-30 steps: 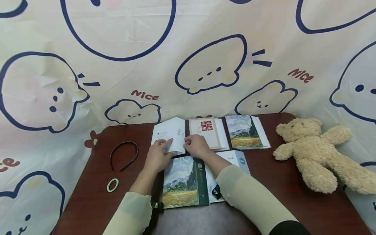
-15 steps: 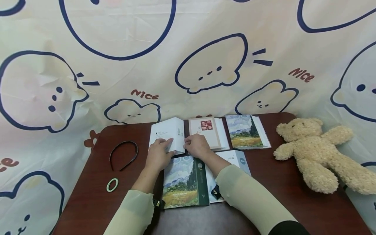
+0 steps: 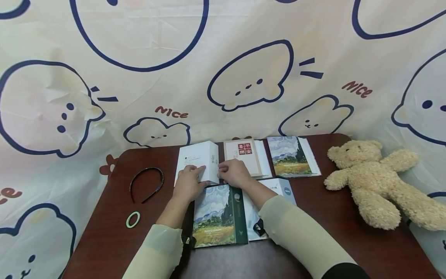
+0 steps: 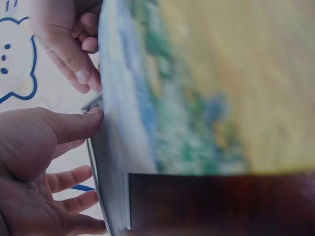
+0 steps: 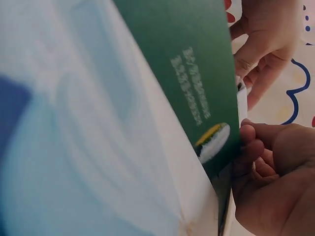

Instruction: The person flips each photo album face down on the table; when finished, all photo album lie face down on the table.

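Well, leftmost on the tabletop [image 3: 313, 224], a headband [image 3: 162, 178] lies beyond a green ring [image 3: 139, 218]. Next comes the white book [image 3: 195, 155] in the back row, with the left hand [image 3: 188, 186] laid over its near part; the left wrist view alone shows that hand's thumb at the book's edge and its other fingers spread, released. The right hand [image 3: 234, 173] reaches in, knuckles bent, fingers pinching the white book's right edge. Nearer sits the album [image 3: 214, 217]; rightward come a beige book [image 3: 240, 162], a landscape book [image 3: 289, 155] and a teddy bear [image 3: 376, 178]
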